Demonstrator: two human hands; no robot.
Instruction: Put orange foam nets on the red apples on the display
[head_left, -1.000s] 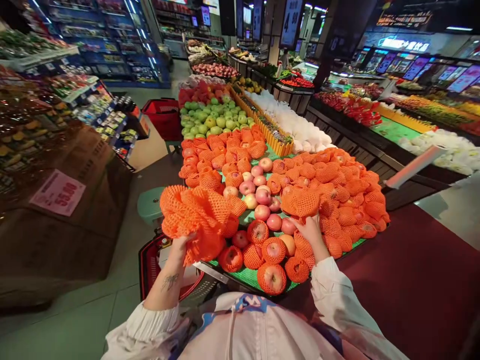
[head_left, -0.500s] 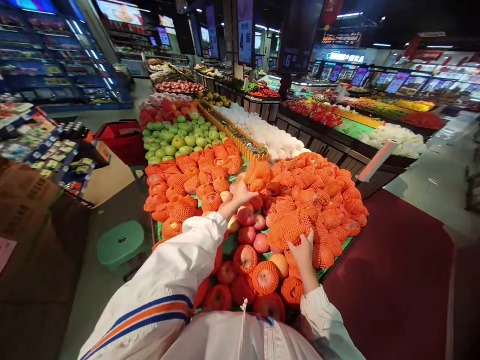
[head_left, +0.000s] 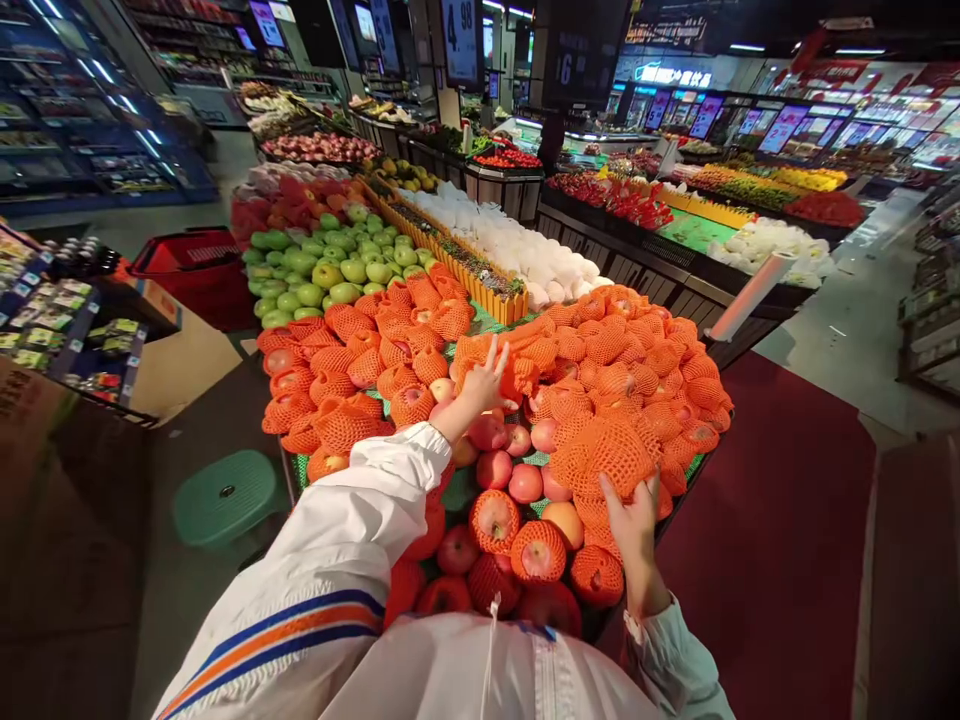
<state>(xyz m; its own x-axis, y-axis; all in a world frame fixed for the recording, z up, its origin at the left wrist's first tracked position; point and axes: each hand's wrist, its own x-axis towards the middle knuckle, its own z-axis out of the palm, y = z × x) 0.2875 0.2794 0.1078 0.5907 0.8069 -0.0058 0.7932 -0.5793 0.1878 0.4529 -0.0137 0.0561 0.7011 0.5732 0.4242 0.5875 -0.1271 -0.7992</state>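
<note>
My left hand point(head_left: 482, 387) reaches over the middle of the fruit stand, fingers spread, against a loose bunch of orange foam nets point(head_left: 517, 350). My right hand point(head_left: 634, 515) has its thumb and fingers on the near edge of a wide orange foam net point(head_left: 604, 452), whose far side lies over the netted pile. Between my hands lie several bare red apples point(head_left: 495, 469). Closer to me are apples in orange nets, such as one netted apple point(head_left: 495, 520). What is inside the net at my right hand is hidden.
Netted fruit point(head_left: 630, 350) is heaped on the right, with more on the left. Green apples point(head_left: 337, 260) and white-wrapped fruit point(head_left: 540, 260) lie behind, split by a yellow divider point(head_left: 502, 303). A green stool point(head_left: 227, 497) and red basket point(head_left: 195, 275) stand left.
My left hand's fingers have spread beside the loose nets, which now lie lower and flatter. My right hand has shifted right and slightly down with its net. The view has turned slightly.
</note>
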